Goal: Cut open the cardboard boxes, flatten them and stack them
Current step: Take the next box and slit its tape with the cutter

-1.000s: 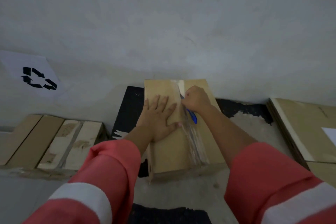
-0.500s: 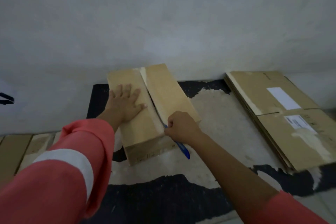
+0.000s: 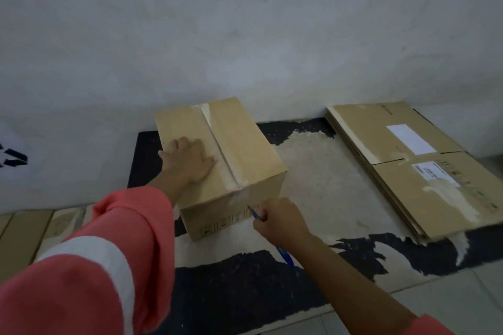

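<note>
Closed cardboard box (image 3: 245, 144), left hand (image 3: 190, 163) atop

Box (image 3: 239, 149) sits on mat (image 3: 245, 283) on the floor (image 3: 449, 296); its far end is close to the wall (image 3: 245, 35) at 12 o'clock. Left hand (image 3: 190, 162) lies flat on the box top, on the 9 o'clock side of the tape seam (image 3: 217, 149). Right hand (image 3: 277, 219) is at 5 o'clock from the box, just before its near face, fingers (image 3: 262, 216) around cutter (image 3: 255, 213), whose tip is at that face. Stack of flattened boxes (image 3: 402, 177) lies at 3 o'clock, well apart from the box. Flat cardboard (image 3: 27, 228) lies at 8 o'clock, on the floor by the wall.
</note>
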